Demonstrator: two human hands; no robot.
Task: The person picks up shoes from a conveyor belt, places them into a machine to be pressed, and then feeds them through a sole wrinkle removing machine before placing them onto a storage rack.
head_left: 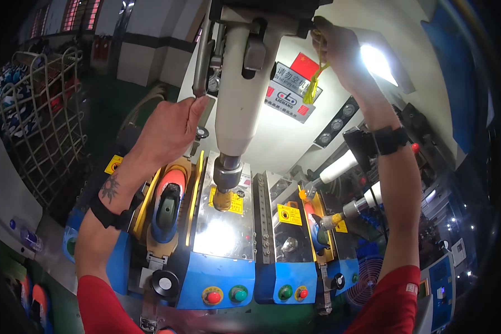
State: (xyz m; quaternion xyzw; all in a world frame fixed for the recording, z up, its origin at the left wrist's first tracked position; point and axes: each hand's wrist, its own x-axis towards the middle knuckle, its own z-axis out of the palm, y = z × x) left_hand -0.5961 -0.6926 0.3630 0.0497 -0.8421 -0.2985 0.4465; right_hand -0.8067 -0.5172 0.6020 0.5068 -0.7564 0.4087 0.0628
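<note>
My left hand [172, 131] is closed in a fist at the lower end of a dark metal lever [204, 61], left of the machine's thick cream press arm [239, 94]. My right hand [339, 53] is raised to the right side of the dark machine head [273, 14], fingers curled; what they grip is hidden. A yellow-green cord [313, 86] hangs beside those fingers. Below my left hand, an orange and blue shoe [171, 195] sits toe-away between yellow side plates. The press arm ends in a metal collar [227, 173] with a worn yellowish tip [222, 200].
A second shoe [317, 231] sits in the right station, near another cream press arm [367, 200]. Blue front panels carry red [212, 296] and green buttons [238, 294]. A wire rack [44, 111] with patterned pieces stands at left. More shoes [40, 303] lie at lower left.
</note>
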